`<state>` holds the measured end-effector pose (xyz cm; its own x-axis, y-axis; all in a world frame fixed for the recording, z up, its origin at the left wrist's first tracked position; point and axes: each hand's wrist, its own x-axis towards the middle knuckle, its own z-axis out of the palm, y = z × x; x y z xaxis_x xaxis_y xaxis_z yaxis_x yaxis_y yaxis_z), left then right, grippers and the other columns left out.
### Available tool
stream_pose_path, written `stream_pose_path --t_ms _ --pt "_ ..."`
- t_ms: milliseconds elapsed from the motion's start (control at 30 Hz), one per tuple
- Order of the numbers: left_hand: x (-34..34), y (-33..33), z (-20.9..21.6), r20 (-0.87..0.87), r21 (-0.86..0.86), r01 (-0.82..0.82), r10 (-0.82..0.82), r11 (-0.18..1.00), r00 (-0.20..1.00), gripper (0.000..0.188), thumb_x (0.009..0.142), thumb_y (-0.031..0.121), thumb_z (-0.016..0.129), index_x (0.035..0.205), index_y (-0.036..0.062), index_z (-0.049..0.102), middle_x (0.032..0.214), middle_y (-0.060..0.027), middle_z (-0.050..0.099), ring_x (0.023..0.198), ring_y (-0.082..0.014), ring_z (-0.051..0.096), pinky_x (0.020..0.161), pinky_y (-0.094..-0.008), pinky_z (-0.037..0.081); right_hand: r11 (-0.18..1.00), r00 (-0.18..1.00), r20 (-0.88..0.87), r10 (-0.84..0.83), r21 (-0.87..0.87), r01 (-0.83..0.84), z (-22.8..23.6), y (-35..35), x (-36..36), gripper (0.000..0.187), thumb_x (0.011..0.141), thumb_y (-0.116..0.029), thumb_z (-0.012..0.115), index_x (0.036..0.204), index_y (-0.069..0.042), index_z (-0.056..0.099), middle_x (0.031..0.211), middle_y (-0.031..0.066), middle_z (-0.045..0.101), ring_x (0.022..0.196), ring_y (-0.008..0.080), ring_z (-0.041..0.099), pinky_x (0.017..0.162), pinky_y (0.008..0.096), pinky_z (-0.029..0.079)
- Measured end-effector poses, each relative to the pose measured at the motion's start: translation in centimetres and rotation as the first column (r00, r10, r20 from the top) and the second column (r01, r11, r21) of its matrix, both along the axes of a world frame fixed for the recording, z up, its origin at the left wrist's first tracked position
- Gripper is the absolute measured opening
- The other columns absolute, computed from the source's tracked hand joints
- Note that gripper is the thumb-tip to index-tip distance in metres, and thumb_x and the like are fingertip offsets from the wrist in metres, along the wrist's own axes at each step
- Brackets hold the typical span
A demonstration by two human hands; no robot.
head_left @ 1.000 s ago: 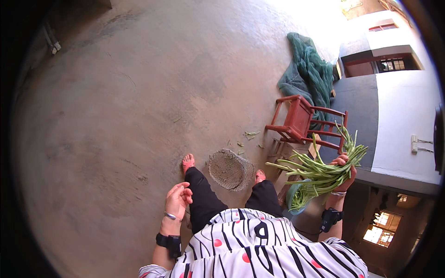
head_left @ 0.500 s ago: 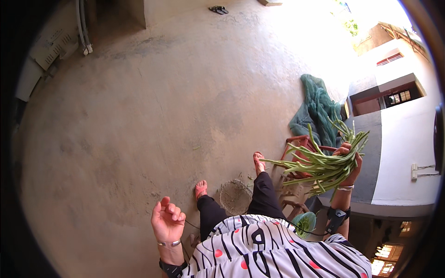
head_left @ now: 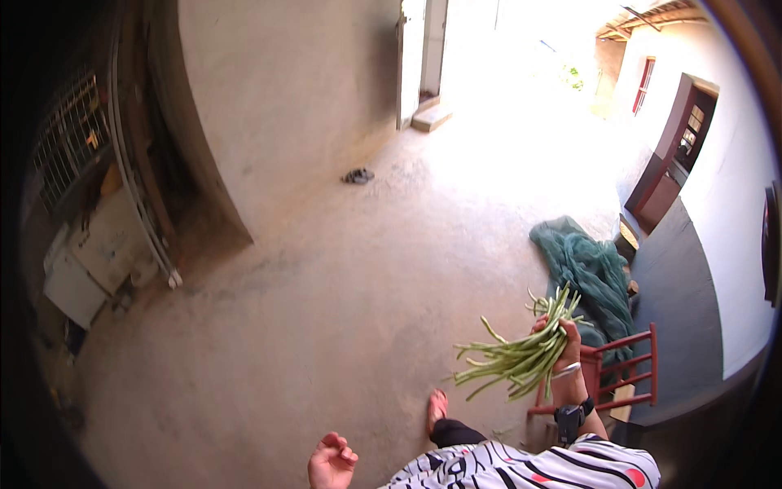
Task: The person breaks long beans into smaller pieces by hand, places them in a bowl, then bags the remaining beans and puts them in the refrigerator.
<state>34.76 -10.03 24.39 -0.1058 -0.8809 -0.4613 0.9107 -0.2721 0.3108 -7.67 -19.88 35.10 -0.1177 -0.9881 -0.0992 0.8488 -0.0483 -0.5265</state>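
Note:
My right hand (head_left: 568, 341) is closed around a bunch of long green beans (head_left: 517, 361). The beans fan out to the left of the fist, and a few short ends stick up above it. A silvery bangle and a dark wrist device are on that arm. At the lower edge my left hand (head_left: 332, 462) hangs palm up with loosely curled fingers, holding nothing. Behind and below the beans is a red wooden chair (head_left: 643, 364), partly hidden by my right arm.
A heap of green netting (head_left: 582, 265) lies by the grey-and-white wall (head_left: 733, 269) at right. Dark shoes (head_left: 357, 175) rest on the concrete floor (head_left: 301, 326) ahead, near a doorstep (head_left: 432, 116). White boxy items (head_left: 90, 269) stand at left. My foot in a pink sandal (head_left: 437, 410) shows below.
My view has tilted up toward the far doorway. Still holding the beans, my right hand now appears lower and farther left in view; my left hand sits nearer the bottom edge. The basin-like round shape left view.

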Motion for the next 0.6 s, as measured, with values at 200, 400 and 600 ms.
stream_pose_path --t_ms 200,400,600 --pt "-4.0 -6.9 0.8 -0.003 -0.176 -0.076 0.077 0.981 0.997 0.014 0.07 0.005 0.045 0.06 0.0117 0.052 0.06 -0.0025 0.05 0.047 -0.0144 0.041 0.049 -0.0276 0.036 0.997 0.978 0.2 -0.056 -0.031 0.064 -3.1 -1.9 -2.1 0.027 0.068 -0.021 0.061 0.085 0.0 0.057 0.079 0.0129 0.059 0.078 0.0261 0.057 0.078 0.0408 0.047" --pt "-9.7 -16.2 1.9 -0.041 -0.162 -0.125 0.12 0.979 0.992 0.018 0.067 0.009 0.041 0.051 0.0159 0.038 0.042 0.0036 0.026 0.036 -0.0101 0.019 0.04 -0.0248 0.017 0.98 0.945 0.268 -0.187 0.118 0.161 -6.1 -9.8 -9.7 0.029 0.065 -0.021 0.061 0.084 0.001 0.056 0.077 0.0132 0.059 0.075 0.0268 0.057 0.076 0.0402 0.048" --pt "-12.2 -37.6 8.1 -0.04 -0.086 -0.041 0.038 0.995 0.999 0.025 0.075 0.01 0.039 0.054 0.0174 0.029 0.05 0.0029 0.022 0.044 -0.0111 0.018 0.044 -0.0257 0.017 0.933 0.913 0.212 -0.348 0.174 0.315 -5.0 -29.6 -14.6 0.028 0.064 -0.02 0.06 0.082 0.002 0.056 0.074 0.0146 0.059 0.072 0.0284 0.058 0.072 0.0404 0.05"
